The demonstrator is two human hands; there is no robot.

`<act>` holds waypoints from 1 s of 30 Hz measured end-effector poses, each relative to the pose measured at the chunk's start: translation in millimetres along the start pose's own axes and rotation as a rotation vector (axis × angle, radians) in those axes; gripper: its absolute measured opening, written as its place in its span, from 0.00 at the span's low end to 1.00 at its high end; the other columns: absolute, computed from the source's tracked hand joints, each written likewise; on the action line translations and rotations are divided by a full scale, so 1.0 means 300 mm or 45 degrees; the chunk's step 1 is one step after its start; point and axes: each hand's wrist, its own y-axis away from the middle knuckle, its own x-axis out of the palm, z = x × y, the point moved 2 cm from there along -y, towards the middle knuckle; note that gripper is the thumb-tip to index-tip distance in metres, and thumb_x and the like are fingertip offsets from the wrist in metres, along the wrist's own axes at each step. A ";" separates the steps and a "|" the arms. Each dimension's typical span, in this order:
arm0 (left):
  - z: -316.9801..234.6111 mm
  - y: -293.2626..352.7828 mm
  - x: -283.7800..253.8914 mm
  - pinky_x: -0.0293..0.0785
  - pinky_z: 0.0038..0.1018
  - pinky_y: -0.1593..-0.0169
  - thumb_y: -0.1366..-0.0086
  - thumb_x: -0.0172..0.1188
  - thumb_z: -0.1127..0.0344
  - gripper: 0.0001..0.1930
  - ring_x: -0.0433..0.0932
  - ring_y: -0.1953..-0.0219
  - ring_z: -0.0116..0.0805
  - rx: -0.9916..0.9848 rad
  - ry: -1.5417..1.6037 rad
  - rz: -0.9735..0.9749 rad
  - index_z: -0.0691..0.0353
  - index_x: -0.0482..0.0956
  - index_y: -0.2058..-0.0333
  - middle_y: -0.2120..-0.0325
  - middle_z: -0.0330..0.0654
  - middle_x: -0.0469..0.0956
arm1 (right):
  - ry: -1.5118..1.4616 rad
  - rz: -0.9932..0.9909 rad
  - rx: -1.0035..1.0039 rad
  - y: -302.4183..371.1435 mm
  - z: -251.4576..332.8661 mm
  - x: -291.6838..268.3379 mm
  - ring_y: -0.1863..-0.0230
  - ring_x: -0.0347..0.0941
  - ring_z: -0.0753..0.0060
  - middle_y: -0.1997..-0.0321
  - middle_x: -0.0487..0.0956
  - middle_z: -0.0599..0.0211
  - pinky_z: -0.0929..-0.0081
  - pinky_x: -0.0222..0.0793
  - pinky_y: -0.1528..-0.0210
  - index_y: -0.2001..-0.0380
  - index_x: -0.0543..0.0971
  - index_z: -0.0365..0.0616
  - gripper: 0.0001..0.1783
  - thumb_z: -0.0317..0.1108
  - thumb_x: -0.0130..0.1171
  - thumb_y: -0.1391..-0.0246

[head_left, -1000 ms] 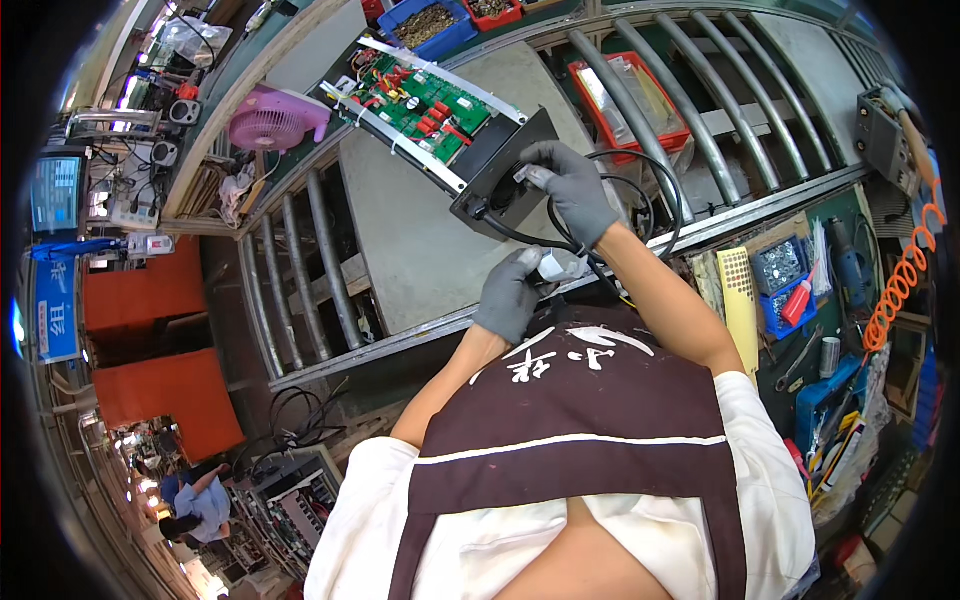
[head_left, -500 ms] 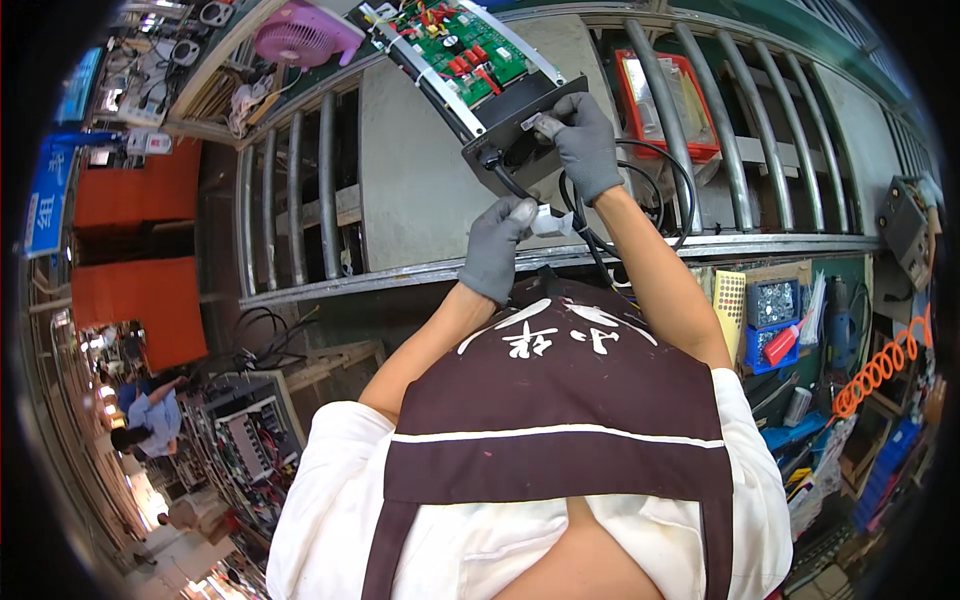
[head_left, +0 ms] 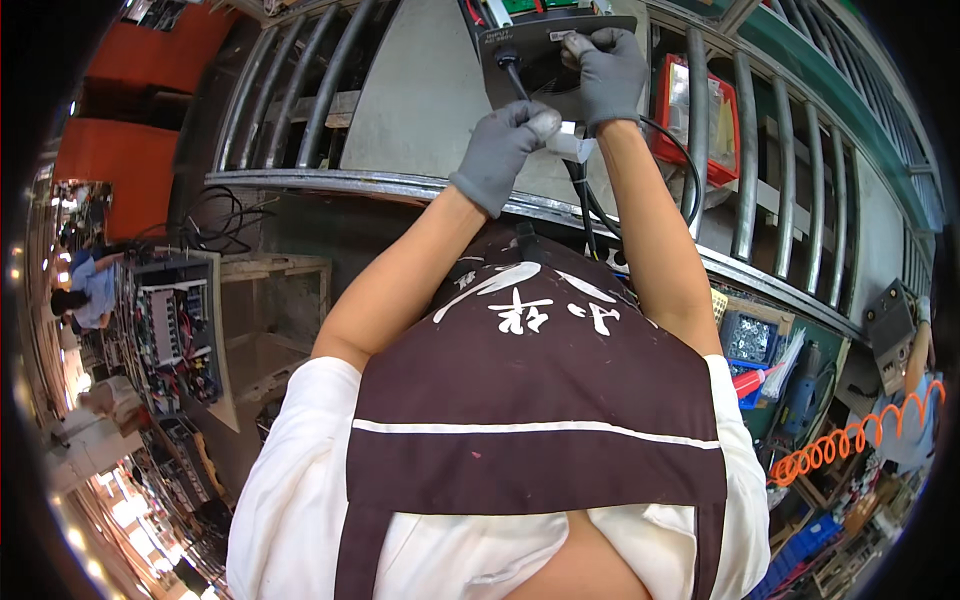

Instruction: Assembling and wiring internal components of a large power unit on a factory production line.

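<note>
Sliding toward the far edge of view compared with a second ago, the roller conveyor (head_left: 770, 150) of grey steel bars now fills only the upper band, and the person's brown apron (head_left: 530, 400) and white shirt take up most of the near half. That shift looks like the head tipping down and closer rather than the bench moving.

Resting on the flat grey plate between the rollers, the black electronics unit (head_left: 545, 50) has gone from fully visible, with its green circuit board (head_left: 525, 5) showing at length, to cropped by the far rim; only a sliver of board remains. It lies far and centre, right under both hands.

Both arms have stayed stretched out over the conveyor rail. The right hand (head_left: 605, 70), in a grey glove, is curled over the unit's right end with its fingertips pressed on the black panel, as it was half a second ago. The left hand (head_left: 505, 150), also gloved, is closed in a pinch on a small white tag or label (head_left: 570, 145) just near of the unit, beside the black cable (head_left: 590, 200) that runs from the panel down toward the apron.

I judge the work on the unit's cable end is continuing in place, not finished.

A red tray (head_left: 690, 110) sits to the right, an orange coiled hose (head_left: 850, 440) lower right.
</note>
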 end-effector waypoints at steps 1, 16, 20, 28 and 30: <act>0.004 -0.002 -0.001 0.63 0.19 0.64 0.40 0.62 0.57 0.14 0.64 0.72 0.19 0.008 0.002 -0.010 0.63 0.80 0.64 0.74 0.29 0.73 | -0.003 0.013 -0.002 -0.007 -0.014 -0.004 0.73 0.78 0.73 0.72 0.77 0.62 0.78 0.78 0.71 0.70 0.70 0.37 0.11 0.21 0.64 0.52; 0.056 -0.012 0.008 0.67 0.18 0.64 0.40 0.64 0.64 0.09 0.69 0.71 0.19 0.034 0.101 -0.092 0.63 0.80 0.66 0.73 0.31 0.77 | -0.081 0.021 -0.072 -0.031 -0.046 -0.014 0.76 0.78 0.72 0.75 0.77 0.63 0.79 0.78 0.73 0.71 0.71 0.37 0.12 0.19 0.65 0.54; 0.052 -0.013 0.021 0.66 0.18 0.65 0.40 0.63 0.64 0.08 0.69 0.71 0.18 0.059 0.124 -0.084 0.63 0.80 0.66 0.73 0.31 0.77 | 0.088 -0.124 -0.141 -0.037 -0.064 0.006 0.78 0.78 0.71 0.77 0.77 0.62 0.78 0.74 0.77 0.73 0.72 0.38 0.12 0.24 0.68 0.55; 0.002 0.014 -0.006 0.68 0.21 0.64 0.40 0.62 0.63 0.09 0.70 0.70 0.22 -0.041 -0.163 -0.136 0.63 0.79 0.66 0.73 0.32 0.75 | 0.614 -0.020 0.398 0.043 -0.004 -0.153 0.76 0.76 0.68 0.77 0.78 0.58 0.70 0.70 0.74 0.70 0.78 0.38 0.20 0.46 0.66 0.52; -0.015 0.043 0.014 0.70 0.25 0.60 0.41 0.63 0.64 0.10 0.72 0.65 0.27 0.269 -0.469 -0.283 0.65 0.78 0.66 0.66 0.37 0.74 | 0.460 -0.039 0.426 0.112 0.042 -0.263 0.78 0.75 0.73 0.78 0.78 0.61 0.74 0.69 0.75 0.71 0.78 0.38 0.18 0.45 0.63 0.49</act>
